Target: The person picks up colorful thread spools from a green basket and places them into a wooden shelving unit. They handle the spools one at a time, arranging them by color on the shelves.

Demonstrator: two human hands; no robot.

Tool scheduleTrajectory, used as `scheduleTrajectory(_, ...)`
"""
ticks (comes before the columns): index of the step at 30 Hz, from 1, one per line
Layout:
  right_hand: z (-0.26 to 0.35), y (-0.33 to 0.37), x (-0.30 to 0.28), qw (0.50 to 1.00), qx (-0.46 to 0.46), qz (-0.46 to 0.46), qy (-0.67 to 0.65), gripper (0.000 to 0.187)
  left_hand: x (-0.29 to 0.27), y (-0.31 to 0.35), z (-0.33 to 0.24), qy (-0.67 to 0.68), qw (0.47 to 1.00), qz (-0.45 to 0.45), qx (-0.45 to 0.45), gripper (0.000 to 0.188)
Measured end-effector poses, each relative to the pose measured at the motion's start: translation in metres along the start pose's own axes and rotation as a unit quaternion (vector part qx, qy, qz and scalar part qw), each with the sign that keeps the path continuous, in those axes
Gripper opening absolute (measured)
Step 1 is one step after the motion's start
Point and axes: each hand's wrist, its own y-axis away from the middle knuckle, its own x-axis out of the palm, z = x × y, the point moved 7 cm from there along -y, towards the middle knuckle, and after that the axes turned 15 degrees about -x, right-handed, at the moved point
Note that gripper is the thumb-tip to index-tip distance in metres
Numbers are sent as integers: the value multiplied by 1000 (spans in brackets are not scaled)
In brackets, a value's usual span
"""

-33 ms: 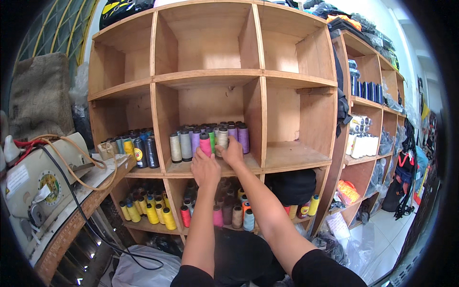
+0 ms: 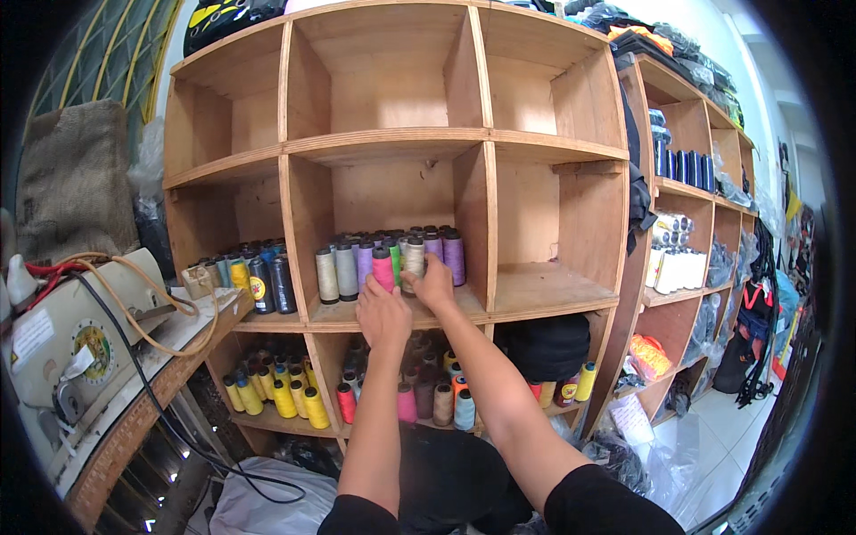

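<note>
Both my arms reach into the middle compartment of a wooden shelf point(image 2: 388, 136). My left hand point(image 2: 383, 316) is closed round the lower part of a pink thread spool point(image 2: 382, 264). To its right, my right hand point(image 2: 433, 285) grips a beige thread spool point(image 2: 414, 255) from its right side. Both spools are upright at the front of the compartment. A green spool point(image 2: 395, 253) shows between them. Cream, grey and purple spools point(image 2: 453, 259) stand around and behind; my fingers hide the bases of the two held ones.
On the left, a sewing machine point(image 2: 80, 330) with cables sits on a worn table. Lower compartments hold yellow spools point(image 2: 316, 407), mixed spools and a black bundle point(image 2: 542, 348). More spools point(image 2: 260, 283) fill the compartment at left. A second shelf point(image 2: 687, 192) stands at right, with plastic bags below.
</note>
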Motion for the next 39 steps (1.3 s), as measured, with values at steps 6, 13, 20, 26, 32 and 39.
scheduleTrajectory(6, -8, -8, 5, 1000, 15, 23, 0, 65, -2, -6, -7, -11, 1000, -2, -1, 54)
scheduleTrajectory(13, 0, -2, 1, 999, 11, 42, 33, 59, 0, -6, -1, -4, 1000, -14, -4, 52)
scheduleTrajectory(20, 38, -3, -34, 989, -55, -126, 56, 55, -1, -9, -2, 10, 1000, 15, 16, 52)
scheduleTrajectory(26, 77, 8, -29, 968, -248, -24, 21, 40, -5, -10, -12, 64, 983, 168, 40, 56)
scheduleTrajectory(32, 84, 9, -39, 965, -237, -93, 60, 33, 5, -33, -4, 162, 959, 195, 123, 58)
scheduleTrajectory(39, 77, 15, -60, 954, -170, -221, 109, 39, 6, -15, -16, -48, 960, 157, 228, 53)
